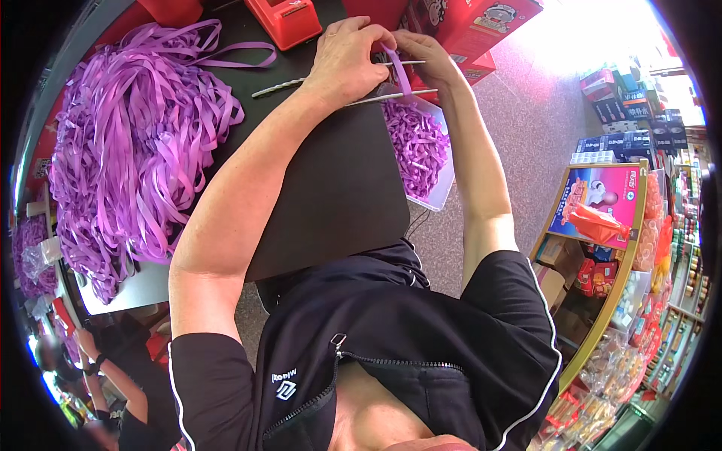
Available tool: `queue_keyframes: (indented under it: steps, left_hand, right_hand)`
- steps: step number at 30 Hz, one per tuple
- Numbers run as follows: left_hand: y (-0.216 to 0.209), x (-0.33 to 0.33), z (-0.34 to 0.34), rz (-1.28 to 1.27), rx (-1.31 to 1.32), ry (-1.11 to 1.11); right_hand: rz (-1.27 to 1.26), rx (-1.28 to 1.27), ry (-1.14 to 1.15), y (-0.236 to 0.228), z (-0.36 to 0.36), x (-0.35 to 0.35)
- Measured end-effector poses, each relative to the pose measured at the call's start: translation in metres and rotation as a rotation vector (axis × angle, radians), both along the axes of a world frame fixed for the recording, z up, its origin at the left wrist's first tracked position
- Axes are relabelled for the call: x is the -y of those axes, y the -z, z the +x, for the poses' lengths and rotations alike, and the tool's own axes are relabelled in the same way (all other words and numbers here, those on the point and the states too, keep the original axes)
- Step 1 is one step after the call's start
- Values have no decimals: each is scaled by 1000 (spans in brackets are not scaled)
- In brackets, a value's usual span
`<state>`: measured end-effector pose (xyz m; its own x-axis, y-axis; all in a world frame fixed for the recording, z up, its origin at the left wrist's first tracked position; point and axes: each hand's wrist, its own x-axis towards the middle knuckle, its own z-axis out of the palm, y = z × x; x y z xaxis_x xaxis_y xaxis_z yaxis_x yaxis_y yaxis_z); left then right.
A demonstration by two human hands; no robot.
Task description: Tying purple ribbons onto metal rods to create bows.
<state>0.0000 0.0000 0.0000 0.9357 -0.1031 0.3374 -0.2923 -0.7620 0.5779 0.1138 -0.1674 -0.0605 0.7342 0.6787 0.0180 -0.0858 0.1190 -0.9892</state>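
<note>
At the table's far right edge my left hand (350,60) is closed, thumb and fingers pinching a strip of purple ribbon (401,75). Close against its fingertips is my right hand (427,62), its fingers bent together; what they grip is hidden. The ribbon hangs down across two thin metal rods, which jut out past the table edge. One rod (278,88) passes under my left hand and looks twisted at its left end; the other rod (391,98) lies nearer me. Below them, a white plastic bin (444,184) holds many short purple ribbon pieces (414,146).
A big heap of long purple ribbons (135,143) covers the left of the dark tabletop (323,195). A red plastic device (286,22) stands at the far edge, red boxes (474,30) beyond my hands. Shop shelves (602,301) line the right; another person (124,383) is at lower left.
</note>
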Motion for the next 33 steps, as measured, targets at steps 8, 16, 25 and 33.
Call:
queue_keyframes:
  steps: [8, 16, 25, 33]
  left_hand:
    - [3, 4, 2, 33, 17, -32]
    - [1, 0, -1, 79, -38, -17]
    - [-15, -11, -1, -119, -29, 83]
    - [-51, 6, -72, -319, -154, -79]
  right_hand:
    - [-337, 101, 1, 20, -58, 39]
    - [-222, -3, 167, -42, -135, 51]
    - [-280, -206, 201, -60, -130, 47]
    - [-466, 46, 192, -77, -136, 42]
